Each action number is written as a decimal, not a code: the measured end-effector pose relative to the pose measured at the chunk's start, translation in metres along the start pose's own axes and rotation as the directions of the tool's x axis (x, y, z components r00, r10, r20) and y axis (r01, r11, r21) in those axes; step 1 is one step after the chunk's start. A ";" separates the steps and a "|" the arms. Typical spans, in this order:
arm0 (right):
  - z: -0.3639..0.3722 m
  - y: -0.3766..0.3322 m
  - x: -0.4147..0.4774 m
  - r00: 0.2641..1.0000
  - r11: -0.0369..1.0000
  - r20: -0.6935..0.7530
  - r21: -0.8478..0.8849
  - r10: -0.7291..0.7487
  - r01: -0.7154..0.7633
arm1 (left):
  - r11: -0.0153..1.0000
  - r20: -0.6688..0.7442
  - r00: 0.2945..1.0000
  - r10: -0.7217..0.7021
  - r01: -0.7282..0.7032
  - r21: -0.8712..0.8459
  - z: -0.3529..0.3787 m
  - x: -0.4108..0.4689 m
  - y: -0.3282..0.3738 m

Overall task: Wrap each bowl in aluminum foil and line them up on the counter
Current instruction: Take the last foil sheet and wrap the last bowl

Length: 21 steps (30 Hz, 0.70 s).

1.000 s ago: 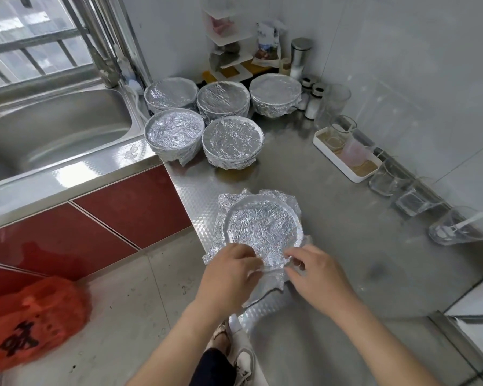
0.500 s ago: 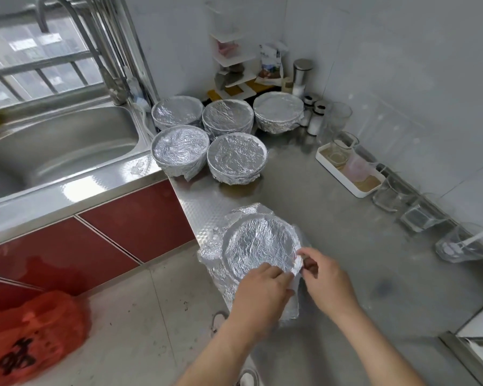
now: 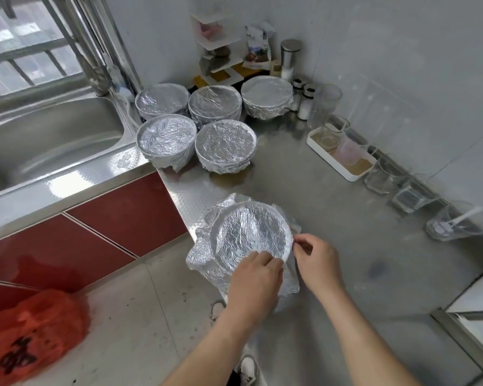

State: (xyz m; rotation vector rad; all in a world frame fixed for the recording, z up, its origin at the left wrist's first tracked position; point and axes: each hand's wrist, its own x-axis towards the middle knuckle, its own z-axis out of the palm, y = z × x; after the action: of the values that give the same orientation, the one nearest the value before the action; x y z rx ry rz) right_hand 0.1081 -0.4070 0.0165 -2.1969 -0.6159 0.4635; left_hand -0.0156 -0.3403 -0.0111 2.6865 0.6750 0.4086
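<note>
bowl (image 3: pixel 253 235) topped with foil, standing near the front corner of the steel counter (image 3: pixel 360 213), close to its left edge. foil sheet (image 3: pixel 204 257) lies smooth over the mouth and flares out loose and crumpled on the left and near sides. left hand (image 3: pixel 255 277) lies over the near rim, fingers curled down onto the foil and gripping it there. right hand (image 3: pixel 318 263) pinches the foil edge between thumb and forefinger at the bowl's right rim. five wrapped bowls (image 3: pixel 226 146) stand at the back of the counter beside the sink (image 3: pixel 39 140), three in a rear row and two in front. white tray (image 3: pixel 343 168) and clear glasses (image 3: pixel 410 196) line the right wall. red plastic bag (image 3: pixel 31 338) lies on the floor, lower left.
</note>
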 end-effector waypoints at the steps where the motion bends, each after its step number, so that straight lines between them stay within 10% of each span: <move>1: 0.000 -0.001 0.000 1.000 1.000 -0.012 0.011 0.015 -0.015 | 0.999 -0.005 1.000 -0.025 0.025 -0.024 0.000 0.001 0.004; 6: 0.000 -0.010 0.012 0.990 0.989 0.085 0.088 0.114 -0.121 | 0.967 0.012 0.993 -0.121 0.121 -0.223 -0.011 0.025 0.011; 21: 0.013 -0.016 0.006 1.000 0.976 0.000 -0.217 0.031 -0.030 | 0.986 0.124 0.984 -0.125 0.109 0.128 -0.021 -0.032 -0.052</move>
State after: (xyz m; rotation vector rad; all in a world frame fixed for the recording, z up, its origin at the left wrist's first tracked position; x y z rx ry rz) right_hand 0.1015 -0.3868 0.0204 -2.4162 -0.6621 0.4329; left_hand -0.0708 -0.3075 -0.0183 2.7389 0.8383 0.1625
